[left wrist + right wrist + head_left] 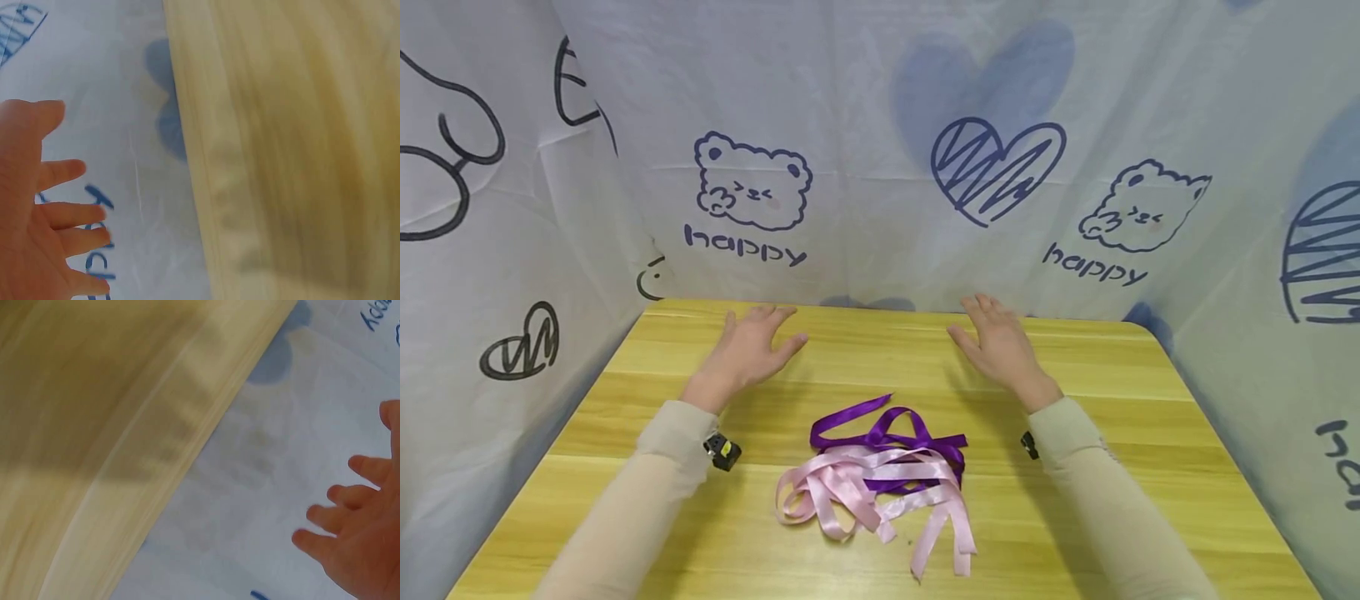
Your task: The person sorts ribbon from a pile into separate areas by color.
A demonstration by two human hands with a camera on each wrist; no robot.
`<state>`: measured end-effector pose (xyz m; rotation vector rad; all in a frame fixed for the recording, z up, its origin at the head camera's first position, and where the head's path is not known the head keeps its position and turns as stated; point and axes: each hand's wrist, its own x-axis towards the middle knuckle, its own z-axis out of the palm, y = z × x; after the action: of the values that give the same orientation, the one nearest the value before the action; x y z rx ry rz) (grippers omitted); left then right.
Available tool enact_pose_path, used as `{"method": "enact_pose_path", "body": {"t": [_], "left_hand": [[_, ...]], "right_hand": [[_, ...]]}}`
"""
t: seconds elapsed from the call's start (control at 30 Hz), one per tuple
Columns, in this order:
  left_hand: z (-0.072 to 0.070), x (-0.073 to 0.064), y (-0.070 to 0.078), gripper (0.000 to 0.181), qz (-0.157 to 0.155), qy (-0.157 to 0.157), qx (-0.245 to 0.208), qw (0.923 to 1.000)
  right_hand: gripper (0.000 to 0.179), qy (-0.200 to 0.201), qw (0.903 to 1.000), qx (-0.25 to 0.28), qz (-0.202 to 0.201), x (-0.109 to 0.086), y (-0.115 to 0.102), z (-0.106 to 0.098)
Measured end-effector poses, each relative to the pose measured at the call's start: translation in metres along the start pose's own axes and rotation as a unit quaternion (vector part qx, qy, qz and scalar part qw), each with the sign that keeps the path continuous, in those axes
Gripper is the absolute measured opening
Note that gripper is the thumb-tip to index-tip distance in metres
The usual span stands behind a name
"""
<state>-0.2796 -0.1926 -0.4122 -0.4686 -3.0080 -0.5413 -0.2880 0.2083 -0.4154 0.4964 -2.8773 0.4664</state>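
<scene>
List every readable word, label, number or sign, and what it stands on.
"happy": backdrop cloth, under the left bear drawing.
"happy": backdrop cloth, under the right bear drawing.
"ha": backdrop cloth, right edge of head view, cut off.
Wrist views: backdrop cloth lettering partly cut off or covered.
Black left-wrist device: any marks too small to read.
None visible on the pink ribbon or purple ribbon.

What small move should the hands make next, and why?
Perhaps bring the left hand to the pink ribbons: it and the right hand are empty, and the pink ribbons lie partly across the purple ribbon, so they may lift off more easily first.
</scene>
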Motion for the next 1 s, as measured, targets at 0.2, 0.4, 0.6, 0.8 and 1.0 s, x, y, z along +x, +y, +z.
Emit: {"method": "enact_pose_path", "body": {"t": [0.2, 0.4, 0.6, 0.8, 1.0], "left_hand": [[0.018, -0.005, 0.019, 0.058, 0.047, -0.004, -0.020, 0.9987], [0.033, -0.012, 0.035, 0.044, 0.085, -0.040, -0.040, 0.9948], [0.044, -0.018, 0.045, 0.030, 0.101, -0.081, -0.038, 0.9909], [0.051, -0.027, 0.048, 0.022, 0.095, -0.116, -0.054, 0.9873], [0.056, -0.033, 0.051, 0.021, 0.076, -0.149, -0.066, 0.9837]], "right_hand": [[0.065, -0.044, 0.9975, 0.026, -0.049, 0.001, -0.023, 0.016], [0.060, -0.080, 0.9918, 0.049, -0.086, 0.001, -0.048, 0.030], [0.055, -0.112, 0.9864, 0.047, -0.111, 0.002, -0.067, 0.043], [0.043, -0.134, 0.9792, 0.044, -0.146, 0.001, -0.078, 0.053], [0.035, -0.158, 0.9726, 0.049, -0.164, -0.001, -0.083, 0.062]]}}
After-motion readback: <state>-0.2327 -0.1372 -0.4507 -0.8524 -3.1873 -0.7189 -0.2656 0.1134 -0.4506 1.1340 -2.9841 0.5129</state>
